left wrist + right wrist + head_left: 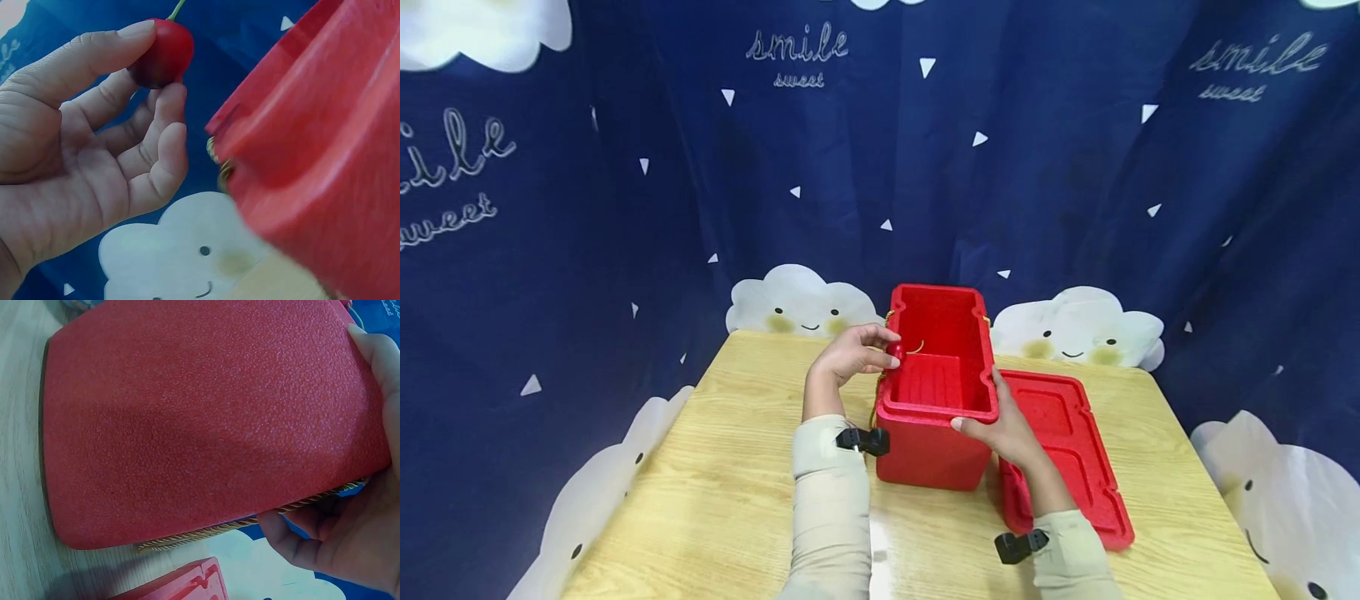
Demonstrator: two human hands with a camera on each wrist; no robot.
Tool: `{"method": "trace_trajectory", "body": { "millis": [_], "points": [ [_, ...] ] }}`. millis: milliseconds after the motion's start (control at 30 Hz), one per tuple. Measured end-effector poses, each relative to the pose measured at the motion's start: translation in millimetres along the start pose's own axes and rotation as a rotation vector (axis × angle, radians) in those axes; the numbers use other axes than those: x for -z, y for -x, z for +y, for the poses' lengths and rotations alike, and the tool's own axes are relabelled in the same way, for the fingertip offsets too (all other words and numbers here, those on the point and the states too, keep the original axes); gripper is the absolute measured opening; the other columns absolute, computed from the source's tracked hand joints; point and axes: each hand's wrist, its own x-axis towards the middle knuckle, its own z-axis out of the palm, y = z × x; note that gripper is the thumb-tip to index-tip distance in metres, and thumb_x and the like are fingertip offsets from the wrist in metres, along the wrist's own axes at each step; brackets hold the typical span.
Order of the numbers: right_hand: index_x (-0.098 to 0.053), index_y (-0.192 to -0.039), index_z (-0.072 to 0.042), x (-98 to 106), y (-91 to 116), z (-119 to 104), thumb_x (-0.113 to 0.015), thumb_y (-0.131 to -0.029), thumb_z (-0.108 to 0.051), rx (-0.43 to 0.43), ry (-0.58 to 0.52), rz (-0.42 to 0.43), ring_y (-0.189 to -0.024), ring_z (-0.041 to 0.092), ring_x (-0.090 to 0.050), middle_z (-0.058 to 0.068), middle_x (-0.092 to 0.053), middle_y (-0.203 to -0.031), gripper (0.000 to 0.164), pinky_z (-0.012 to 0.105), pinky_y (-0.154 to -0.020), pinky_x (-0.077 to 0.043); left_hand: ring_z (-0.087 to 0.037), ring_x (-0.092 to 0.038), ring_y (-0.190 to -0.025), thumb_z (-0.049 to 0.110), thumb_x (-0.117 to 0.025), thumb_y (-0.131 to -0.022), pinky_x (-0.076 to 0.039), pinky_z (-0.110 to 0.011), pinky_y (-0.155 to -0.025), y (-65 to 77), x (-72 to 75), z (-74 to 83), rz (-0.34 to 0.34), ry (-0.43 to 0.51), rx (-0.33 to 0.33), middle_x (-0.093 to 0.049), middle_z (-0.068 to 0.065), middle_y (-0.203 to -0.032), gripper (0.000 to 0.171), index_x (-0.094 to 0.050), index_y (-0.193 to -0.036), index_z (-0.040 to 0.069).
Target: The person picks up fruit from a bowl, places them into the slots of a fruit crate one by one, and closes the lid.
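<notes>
Closest to the person are two pale sleeves [831, 521], each with a small black camera [863, 441] at the wrist, reaching over a light wood-grain bench [737, 500]. The right hand [1009, 425] grips the near right corner of a red box [928, 454], its thumb over the front edge and its other fingers bent along the right side, by a twisted gold cord [200, 536].

The left hand [859, 350] is beyond the box's near end, over the left rim as the head view sees it. Thumb and fingertips pinch a small, shiny red cherry-like fruit [165, 53], darker at its lower end; the remaining fingers curl loosely, and the palm holds nothing else. A thin green stem [177, 9] rises from the fruit. In the left wrist view the fruit is clear of the box wall.

The box stands upright on the bench, lidless, its long sides running away from the person. Just to its right a red lid [1067, 450] lies flat, recessed panels upward.

Behind the bench hangs a dark blue curtain [865, 167] with white triangles, "smile sweet" lettering and smiling white clouds [805, 302].
</notes>
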Motion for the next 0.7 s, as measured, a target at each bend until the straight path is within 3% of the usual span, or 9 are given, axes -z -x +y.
{"method": "trace_trajectory", "body": {
  "millis": [233, 433, 533, 700],
  "points": [
    [-0.006, -0.149, -0.019, -1, -6, 19, -0.08, -0.07, -0.024, 0.064, 0.0, 0.016, -0.121, 0.036, -0.038, 0.016, -0.033, -0.137, 0.109, 0.042, -0.078, -0.05, -0.018, -0.054, -0.077, -0.007, -0.068, -0.076, -0.051, -0.031, -0.066, -20.5, -8.5, -2.0, -0.127, 0.034, 0.036, -0.056, -0.011, -0.094, 0.039, -0.057, -0.114, -0.004],
    [-0.006, -0.148, -0.013, -1, 1, -2, -0.08, -0.069, -0.018, 0.047, -0.039, -0.015, -0.12, 0.037, -0.037, 0.015, -0.033, -0.136, 0.108, 0.042, -0.078, -0.051, -0.022, -0.056, -0.085, -0.004, -0.069, -0.075, -0.052, -0.034, -0.072, -34.3, -15.6, 6.5, -0.194, -0.02, 0.022, -0.058, -0.011, -0.104, 0.042, -0.058, -0.116, -0.002],
    [-0.006, -0.147, -0.007, -1, 7, -15, -0.079, -0.07, -0.014, 0.046, -0.041, -0.022, -0.121, 0.039, -0.036, 0.018, -0.033, -0.136, 0.106, 0.042, -0.078, -0.051, -0.022, -0.057, -0.089, -0.006, -0.069, -0.076, -0.052, -0.036, -0.075, -42.1, -21.2, 13.3, -0.22, -0.014, 0.056, -0.058, -0.012, -0.106, 0.041, -0.059, -0.116, -0.001],
    [-0.006, -0.147, -0.006, -2, 6, -17, -0.079, -0.071, -0.013, 0.044, -0.031, -0.023, -0.121, 0.038, -0.037, 0.019, -0.033, -0.136, 0.105, 0.042, -0.079, -0.05, -0.023, -0.058, -0.088, -0.007, -0.068, -0.076, -0.052, -0.039, -0.077, -57.1, -30.9, 17.1, -0.295, 0.002, 0.148, -0.058, -0.012, -0.104, 0.044, -0.057, -0.119, -0.003]
  ]
}}
